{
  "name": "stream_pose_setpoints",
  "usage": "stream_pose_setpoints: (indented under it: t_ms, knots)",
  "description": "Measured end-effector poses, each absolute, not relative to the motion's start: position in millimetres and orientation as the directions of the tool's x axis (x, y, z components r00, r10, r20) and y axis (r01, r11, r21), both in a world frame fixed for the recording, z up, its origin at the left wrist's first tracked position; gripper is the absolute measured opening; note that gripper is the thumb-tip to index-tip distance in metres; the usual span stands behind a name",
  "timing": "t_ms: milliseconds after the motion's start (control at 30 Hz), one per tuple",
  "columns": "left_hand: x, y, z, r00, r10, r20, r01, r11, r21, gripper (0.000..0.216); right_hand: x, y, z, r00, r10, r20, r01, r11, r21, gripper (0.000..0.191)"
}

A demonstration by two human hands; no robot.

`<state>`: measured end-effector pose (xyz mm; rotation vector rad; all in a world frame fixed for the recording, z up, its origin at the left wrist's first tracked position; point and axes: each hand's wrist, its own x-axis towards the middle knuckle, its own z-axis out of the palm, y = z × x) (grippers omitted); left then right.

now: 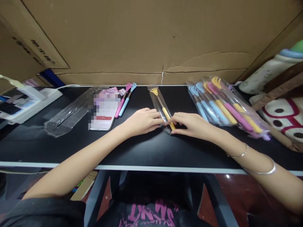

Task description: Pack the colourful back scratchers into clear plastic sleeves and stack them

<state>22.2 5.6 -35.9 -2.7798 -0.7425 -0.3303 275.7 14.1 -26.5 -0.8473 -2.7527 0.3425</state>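
A yellow back scratcher point(167, 114) lies in a clear plastic sleeve point(155, 101) on the black table, its claw end pointing away from me. My left hand point(145, 122) comes from the left, fingers closed on the sleeve's edge near the handle's lower end. From the other side, my right hand point(189, 124) pinches the sleeve around the bottom of the yellow handle, thumb nearest me. The fingertips of both hands almost meet there, and their exact grip is partly hidden. Left of them lie an unwrapped pink back scratcher point(120, 107) and a blue one point(124, 105).
Several sleeved back scratchers point(221, 107) lie in a row at right. Beside them are a tilted bottle point(260, 74) and a patterned bag point(284, 116). At left are a phone point(103, 118), an empty plastic sleeve point(68, 113) and a power strip point(35, 105). Cardboard point(151, 37) walls the back.
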Motion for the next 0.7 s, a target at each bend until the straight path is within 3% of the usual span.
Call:
stream_pose_setpoints:
  t_ms: [200, 467, 700]
  knots:
    - [30.6, -0.8, -39.2, 0.87, 0.341, 0.356, 0.439, -0.865, -0.244, 0.015, 274.8, 14.7, -28.4, -0.807, 0.564, 0.176, 0.514, 0.817, -0.261, 0.026]
    - [34.4, -3.7, -39.7, 0.85, 0.343, 0.401, 0.466, -0.844, -0.266, 0.015, 277.7, 13.2, -22.8, -0.803, 0.558, 0.209, 0.511, 0.825, -0.241, 0.021]
    - [33.0, -2.1, -41.3, 0.836, 0.411, 0.362, 0.491, -0.856, -0.163, 0.01, 281.1, 14.4, -18.9, -0.827, 0.507, 0.243, 0.482, 0.862, -0.158, 0.019]
